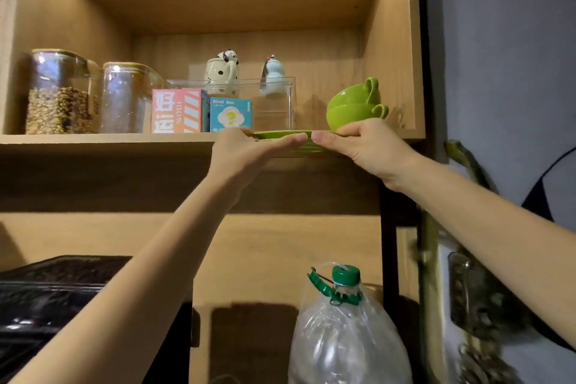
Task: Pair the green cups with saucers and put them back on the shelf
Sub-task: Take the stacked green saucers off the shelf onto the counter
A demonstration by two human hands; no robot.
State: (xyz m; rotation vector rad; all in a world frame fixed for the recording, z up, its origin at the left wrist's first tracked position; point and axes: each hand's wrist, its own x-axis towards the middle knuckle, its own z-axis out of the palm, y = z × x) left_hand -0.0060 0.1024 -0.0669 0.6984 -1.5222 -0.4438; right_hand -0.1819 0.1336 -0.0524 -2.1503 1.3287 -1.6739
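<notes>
— Wood cupboard, lit by a strip lamp under its top panel. What sits on the shelf [93,139]?

— From the head camera: 2 glass jars at the left, the first jar [59,93] partly filled with beans, the second jar [126,98] beside it. Then a pink box [177,111] touching a blue box [230,115] marked "Blind Box". Behind them stands a clear bin [280,93], with a spotted mug [222,73] and a pale figurine [272,76] seen at it; I cannot tell whether they are inside it or behind it.

— And the green things?

— 2 green cups [355,107] are nested, one tilted in the other, handles to the right, at the right end of the shelf. They sit on the right part of the green saucers [280,135], which lie at the shelf's front edge and hang partly over it. More than 1 rim shows, though the count is unclear.

— The hands?

— Both reach up. The left hand [249,150] is flat under the saucers' left side, fingers [293,139] nearly straight along the rim. The right hand [364,143] is closed on the saucers' right side, thumb on top just below the cups. The 2 hands' fingertips almost meet at the middle.

— Below?

— A plastic bottle [346,330] with a green cap, wrapped in a clear bag, and a dark appliance [53,296] at the lower left.
</notes>
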